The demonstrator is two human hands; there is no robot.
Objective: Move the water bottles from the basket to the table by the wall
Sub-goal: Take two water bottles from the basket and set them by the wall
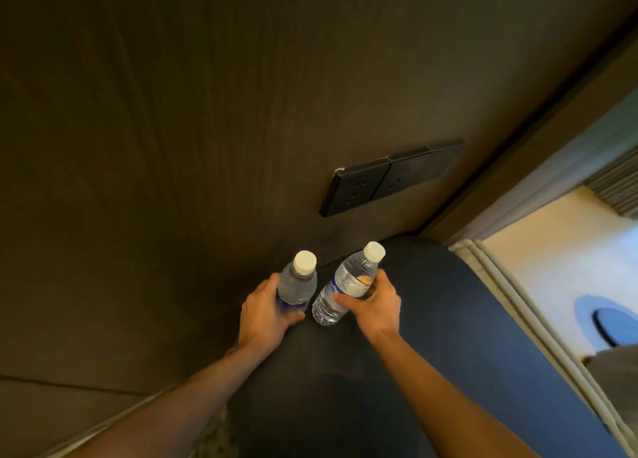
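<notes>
Two clear water bottles with white caps and blue labels are over the dark table top point(431, 319) by the wooden wall. My left hand point(266, 312) grips the left bottle point(298, 283), which stands upright near the wall. My right hand point(374, 305) holds the right bottle point(348, 281) around its middle, tilted with its cap toward the wall; its base is at or just above the surface. The basket is not in view.
A dark wood-panel wall point(207, 129) fills most of the view, with a black socket panel point(390, 178) above the bottles. To the right lie a pale padded edge point(511, 302) and a bright area with a blue round shape point(611, 323).
</notes>
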